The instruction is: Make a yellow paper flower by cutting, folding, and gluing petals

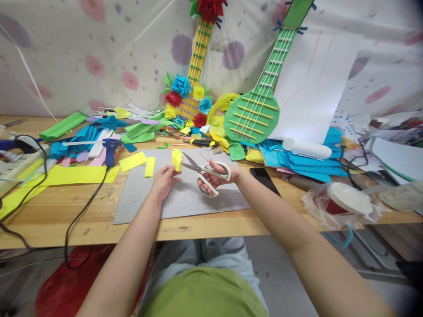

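At the mat's (pixel 191 204) left, strips (pixel 150 167) seem unworked; frilled paper (pixel 176 161) is gripped by the left hand (pixel 162 181), scissors (pixel 198 169) by the right hand (pixel 217 178).

Left fingers (pixel 169 171) pinched; right fingers (pixel 206 186) apparently curled.

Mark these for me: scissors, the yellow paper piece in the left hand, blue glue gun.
Scissors (pixel 198 169): head view, at the pivot.
Yellow paper piece (pixel 176 160): head view, middle of its visible part.
Glue gun (pixel 111 151): head view, on the blue body.

There are two hands (pixel 162 181) (pixel 216 180), one pair of scissors (pixel 198 169), two stringed instruments (pixel 194 72) (pixel 254 112).
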`<state>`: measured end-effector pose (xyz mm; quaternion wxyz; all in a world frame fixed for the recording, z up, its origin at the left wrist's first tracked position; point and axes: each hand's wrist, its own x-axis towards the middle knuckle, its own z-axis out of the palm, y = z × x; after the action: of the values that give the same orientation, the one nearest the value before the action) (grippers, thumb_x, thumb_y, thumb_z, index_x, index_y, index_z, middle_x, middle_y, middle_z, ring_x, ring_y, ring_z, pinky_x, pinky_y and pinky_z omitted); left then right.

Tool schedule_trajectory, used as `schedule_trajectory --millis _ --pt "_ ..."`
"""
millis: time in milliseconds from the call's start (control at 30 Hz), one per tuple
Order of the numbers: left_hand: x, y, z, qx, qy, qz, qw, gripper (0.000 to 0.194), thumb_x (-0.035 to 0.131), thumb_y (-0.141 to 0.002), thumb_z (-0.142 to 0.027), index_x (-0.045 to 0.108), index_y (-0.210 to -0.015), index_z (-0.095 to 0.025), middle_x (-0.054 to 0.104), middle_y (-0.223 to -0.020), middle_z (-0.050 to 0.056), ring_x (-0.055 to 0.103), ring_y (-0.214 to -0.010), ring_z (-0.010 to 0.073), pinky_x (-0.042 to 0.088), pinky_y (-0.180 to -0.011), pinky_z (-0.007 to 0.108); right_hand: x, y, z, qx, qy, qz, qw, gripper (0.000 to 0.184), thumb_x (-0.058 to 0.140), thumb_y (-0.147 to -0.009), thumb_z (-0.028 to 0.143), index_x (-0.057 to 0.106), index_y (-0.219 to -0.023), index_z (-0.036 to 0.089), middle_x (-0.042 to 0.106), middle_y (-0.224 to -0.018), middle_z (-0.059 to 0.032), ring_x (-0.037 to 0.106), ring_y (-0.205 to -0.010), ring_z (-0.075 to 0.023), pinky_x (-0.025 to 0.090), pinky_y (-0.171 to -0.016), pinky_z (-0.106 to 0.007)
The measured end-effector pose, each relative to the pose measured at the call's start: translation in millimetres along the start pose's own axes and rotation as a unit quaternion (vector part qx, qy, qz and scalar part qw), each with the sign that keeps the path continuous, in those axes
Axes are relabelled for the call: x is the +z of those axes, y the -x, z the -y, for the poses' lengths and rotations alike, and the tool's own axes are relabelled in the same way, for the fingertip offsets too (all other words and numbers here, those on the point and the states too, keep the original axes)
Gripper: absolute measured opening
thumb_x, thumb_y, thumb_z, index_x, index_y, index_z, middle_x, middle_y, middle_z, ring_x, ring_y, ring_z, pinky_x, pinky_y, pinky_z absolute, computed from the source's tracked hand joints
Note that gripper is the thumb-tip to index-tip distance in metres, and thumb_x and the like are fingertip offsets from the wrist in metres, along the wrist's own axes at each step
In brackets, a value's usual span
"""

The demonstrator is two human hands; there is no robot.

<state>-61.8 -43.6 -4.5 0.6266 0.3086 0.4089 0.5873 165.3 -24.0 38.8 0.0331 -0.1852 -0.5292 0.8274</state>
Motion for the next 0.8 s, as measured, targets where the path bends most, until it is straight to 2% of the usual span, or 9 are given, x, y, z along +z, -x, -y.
schedule_trajectory --millis 133,200,300,367,433,500,567,700,800 --pt "0.3 0 2 0.034 -0.023 -0.008 0.999 0.028 0.072 -0.058 -0.032 0.055 -0.070 -0.015 0.061 -0.067 0.000 0.061 -0.061 0.0119 0.047 -0.048 0.020 1 3 0 -0.021 0.023 0.010 0.999 0.078 0.022 -0.072 0.075 0.054 -0.092 0.008 0.062 -0.083 -0.0132 0.061 -0.071 -0.0181 0.051 -0.066 -0.035" --pt "-0.8 -1 4 0.102 -0.065 -0.058 0.991 0.025 0.070 -0.061 -0.032 0.055 -0.071 -0.015 0.060 -0.067 0.000 0.060 -0.059 0.0114 0.047 -0.047 0.020 -1 9 0 -0.016 0.047 0.008 0.999 0.073 0.030 -0.072 0.074 0.054 -0.092 0.008 0.062 -0.082 -0.0120 0.060 -0.069 -0.0164 0.051 -0.063 -0.032" --pt "-2.6 -1 7 0.210 -0.144 -0.145 0.956 0.020 0.065 -0.066 -0.032 0.057 -0.077 -0.016 0.058 -0.065 -0.001 0.058 -0.056 0.0098 0.047 -0.048 0.019 -3 18 1 -0.006 0.074 -0.023 0.997 0.062 0.045 -0.074 0.066 0.054 -0.092 0.007 0.061 -0.077 -0.0089 0.059 -0.063 -0.0128 0.050 -0.056 -0.027" --pt "-2.5 1 9 0.245 -0.174 -0.152 0.941 0.018 0.064 -0.068 -0.029 0.058 -0.081 -0.018 0.059 -0.074 0.000 0.058 -0.057 0.0085 0.046 -0.049 0.017 -2 18 4 -0.020 0.063 -0.080 0.995 0.052 0.051 -0.075 0.058 0.054 -0.089 0.009 0.060 -0.072 -0.0059 0.056 -0.056 -0.0100 0.047 -0.049 -0.022" --pt "-0.5 3 10 0.265 -0.186 -0.130 0.937 0.015 0.064 -0.068 -0.025 0.060 -0.081 -0.019 0.059 -0.088 0.002 0.059 -0.063 0.0084 0.046 -0.052 0.017 3 9 8 -0.058 0.019 -0.174 0.983 0.041 0.055 -0.076 0.052 0.052 -0.084 0.011 0.060 -0.065 -0.0032 0.053 -0.049 -0.0079 0.044 -0.043 -0.019" --pt "2.7 7 10 0.284 -0.201 -0.101 0.932 0.013 0.064 -0.067 -0.021 0.062 -0.079 -0.020 0.056 -0.097 0.004 0.059 -0.075 0.0105 0.046 -0.056 0.017 11 -9 13 -0.092 -0.047 -0.278 0.955 0.031 0.057 -0.078 0.044 0.049 -0.080 0.014 0.061 -0.065 -0.0029 0.054 -0.048 -0.0077 0.045 -0.045 -0.019" --pt "6.0 11 9 0.293 -0.218 -0.081 0.927 0.012 0.064 -0.066 -0.018 0.063 -0.078 -0.020 0.056 -0.097 0.005 0.056 -0.086 0.0135 0.047 -0.059 0.017 20 -32 17 -0.094 -0.080 -0.351 0.928 0.024 0.061 -0.077 0.034 0.046 -0.081 0.016 0.062 -0.065 -0.0031 0.056 -0.050 -0.0096 0.047 -0.047 -0.021" --pt "10.1 18 7 0.264 -0.211 -0.053 0.940 0.013 0.065 -0.063 -0.014 0.064 -0.073 -0.020 0.056 -0.095 0.006 0.051 -0.097 0.0177 0.046 -0.057 0.017 26 -71 18 -0.114 -0.084 -0.455 0.879 0.024 0.069 -0.068 0.020 0.047 -0.075 0.016 0.056 -0.053 0.0017 0.054 -0.047 -0.0085 0.048 -0.048 -0.020" --pt "10.7 18 7 0.243 -0.183 -0.030 0.952 0.019 0.066 -0.061 -0.014 0.062 -0.079 -0.020 0.055 -0.103 0.007 0.052 -0.096 0.0182 0.048 -0.059 0.019 24 -81 17 -0.120 -0.052 -0.519 0.845 0.023 0.068 -0.064 0.013 0.045 -0.067 0.016 0.049 -0.045 0.0055 0.049 -0.041 -0.0062 0.045 -0.044 -0.018"
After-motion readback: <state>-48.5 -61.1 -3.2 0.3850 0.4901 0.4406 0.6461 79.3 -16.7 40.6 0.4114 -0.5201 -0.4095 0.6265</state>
